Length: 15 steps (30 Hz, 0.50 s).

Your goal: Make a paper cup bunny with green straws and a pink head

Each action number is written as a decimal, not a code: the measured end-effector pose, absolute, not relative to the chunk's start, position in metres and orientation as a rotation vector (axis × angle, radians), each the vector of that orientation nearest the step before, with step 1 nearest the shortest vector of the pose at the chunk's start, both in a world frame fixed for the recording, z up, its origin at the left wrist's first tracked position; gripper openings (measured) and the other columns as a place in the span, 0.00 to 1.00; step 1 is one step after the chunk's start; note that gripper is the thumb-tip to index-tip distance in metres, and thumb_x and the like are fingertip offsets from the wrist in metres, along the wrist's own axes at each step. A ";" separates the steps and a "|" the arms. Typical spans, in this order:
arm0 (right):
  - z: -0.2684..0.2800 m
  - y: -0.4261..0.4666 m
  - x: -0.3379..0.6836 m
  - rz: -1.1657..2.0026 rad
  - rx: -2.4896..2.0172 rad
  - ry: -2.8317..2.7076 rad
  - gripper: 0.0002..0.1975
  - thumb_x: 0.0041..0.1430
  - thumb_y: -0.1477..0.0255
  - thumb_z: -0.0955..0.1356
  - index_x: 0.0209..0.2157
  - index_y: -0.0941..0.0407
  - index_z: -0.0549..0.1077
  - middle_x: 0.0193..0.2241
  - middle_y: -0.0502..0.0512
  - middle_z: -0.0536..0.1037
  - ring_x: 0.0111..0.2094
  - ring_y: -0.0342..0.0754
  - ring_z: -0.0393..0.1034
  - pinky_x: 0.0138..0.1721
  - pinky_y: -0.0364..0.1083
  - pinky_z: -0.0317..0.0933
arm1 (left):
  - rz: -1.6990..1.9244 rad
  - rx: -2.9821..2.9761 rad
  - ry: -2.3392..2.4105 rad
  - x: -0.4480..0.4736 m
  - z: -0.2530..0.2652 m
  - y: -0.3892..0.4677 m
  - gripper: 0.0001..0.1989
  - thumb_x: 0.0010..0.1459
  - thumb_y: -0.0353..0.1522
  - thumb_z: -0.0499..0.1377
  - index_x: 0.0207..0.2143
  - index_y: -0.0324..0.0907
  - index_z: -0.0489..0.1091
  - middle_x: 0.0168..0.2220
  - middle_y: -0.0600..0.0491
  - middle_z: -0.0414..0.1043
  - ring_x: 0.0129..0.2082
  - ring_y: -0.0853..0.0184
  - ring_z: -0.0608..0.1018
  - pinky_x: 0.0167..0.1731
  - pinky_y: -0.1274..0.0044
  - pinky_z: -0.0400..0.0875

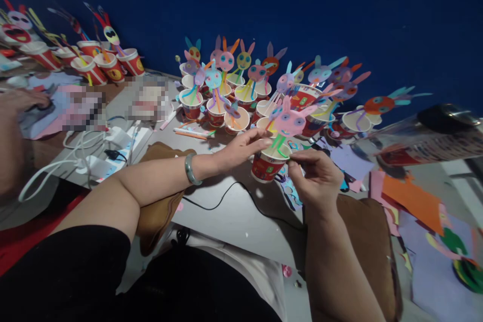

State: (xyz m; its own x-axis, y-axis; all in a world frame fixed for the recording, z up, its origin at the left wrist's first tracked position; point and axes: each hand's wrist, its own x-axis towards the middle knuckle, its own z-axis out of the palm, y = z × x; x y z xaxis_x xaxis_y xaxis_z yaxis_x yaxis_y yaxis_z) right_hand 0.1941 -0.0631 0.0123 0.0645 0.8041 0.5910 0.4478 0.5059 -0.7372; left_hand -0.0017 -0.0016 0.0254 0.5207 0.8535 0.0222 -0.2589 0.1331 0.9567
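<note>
Pink bunny face (pixel 289 122) stands up over the red cup (pixel 266 167), on green paper strips (pixel 278 145) that go down into it. My right hand (pixel 317 176) pinches the red cup's rim on its right side, thumb and finger close together. My left hand (pixel 245 146) has its fingers at the rim on the other side; I can't tell if they squeeze or just touch. I can't tell either if the red cup's bottom sits on the tabletop (pixel 234 231) or is lifted a bit.

I think this is the step of getting the bunny to stand nicely in the red cup. The next move seems to call for a soft touch: hold the rim steady and don't bend the strips. Lots of cups with funny paper faces, like a light blue face (pixel 213 78), crowd close behind the red cup, so a big push could bump them. Orange paper (pixel 415 201) lies well to the right of the red cup.
</note>
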 end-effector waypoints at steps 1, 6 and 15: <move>0.012 -0.064 0.194 0.366 -1.097 -1.620 0.08 0.54 0.77 0.72 0.36 0.50 0.77 0.31 0.51 0.79 0.32 0.47 0.73 0.35 0.47 0.67 | 0.888 1.199 0.597 -0.002 0.025 -0.001 0.14 0.58 0.38 0.65 0.43 0.39 0.71 0.44 0.50 0.75 0.46 0.66 0.75 0.49 0.73 0.67; 0.013 -0.065 0.192 0.372 -1.059 -1.777 0.10 0.53 0.78 0.71 0.37 0.51 0.76 0.30 0.50 0.78 0.31 0.47 0.74 0.35 0.48 0.67 | 0.857 1.218 0.599 -0.004 0.016 0.003 0.22 0.48 0.43 0.71 0.37 0.35 0.75 0.39 0.49 0.77 0.40 0.67 0.76 0.45 0.72 0.68; 0.014 -0.064 0.194 0.470 -1.034 -1.708 0.07 0.56 0.76 0.71 0.36 0.51 0.77 0.30 0.51 0.79 0.32 0.47 0.74 0.34 0.47 0.69 | 0.772 1.081 0.546 -0.003 0.014 0.006 0.25 0.41 0.45 0.75 0.34 0.35 0.78 0.36 0.49 0.80 0.37 0.67 0.78 0.46 0.70 0.69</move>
State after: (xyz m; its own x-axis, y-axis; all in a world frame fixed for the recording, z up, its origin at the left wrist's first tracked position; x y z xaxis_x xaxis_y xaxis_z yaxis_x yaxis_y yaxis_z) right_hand 0.1944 -0.0638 0.0140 -0.0907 0.8170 0.5694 0.4105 0.5516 -0.7261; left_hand -0.0035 0.0063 0.0143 0.6246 0.7805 -0.0264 -0.2854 0.2596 0.9226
